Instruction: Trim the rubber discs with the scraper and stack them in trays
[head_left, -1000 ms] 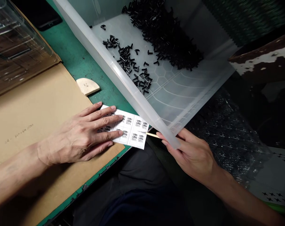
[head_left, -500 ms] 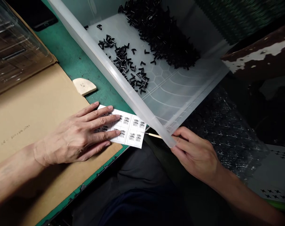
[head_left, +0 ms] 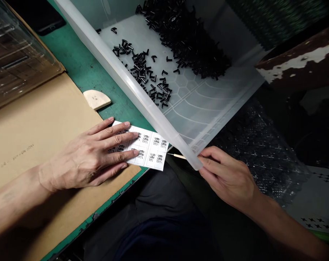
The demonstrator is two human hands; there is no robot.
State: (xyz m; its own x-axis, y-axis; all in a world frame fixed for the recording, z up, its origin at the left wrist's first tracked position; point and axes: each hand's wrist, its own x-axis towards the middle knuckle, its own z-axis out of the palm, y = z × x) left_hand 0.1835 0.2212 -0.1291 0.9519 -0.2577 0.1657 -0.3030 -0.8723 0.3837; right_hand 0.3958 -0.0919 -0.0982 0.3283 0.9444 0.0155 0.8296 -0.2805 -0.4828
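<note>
My left hand (head_left: 91, 156) lies flat with its fingers spread, pressing on a white label sheet (head_left: 155, 152) printed with black characters in boxes. The sheet overhangs the table's front edge. At the right, my right hand (head_left: 229, 177) is closed round a thin tool (head_left: 180, 156) with a pale shaft and a fine dark tip. That tip is at the sheet's right edge; whether it touches cannot be made out. The corner of a translucent plastic bin (head_left: 178, 139) hides part of the tool's shaft.
Many small black parts (head_left: 186, 40) lie inside the bin. Brown cardboard (head_left: 45, 119) covers the green table (head_left: 77, 65) at the left, beside a clear plastic tray (head_left: 20, 54). A pale quarter-round piece (head_left: 97, 99) and a dark phone-like object (head_left: 39, 16) lie behind.
My right hand and the tool have shifted slightly right, drawing the tip back from over the sheet to its edge. My left hand has stayed in place.
</note>
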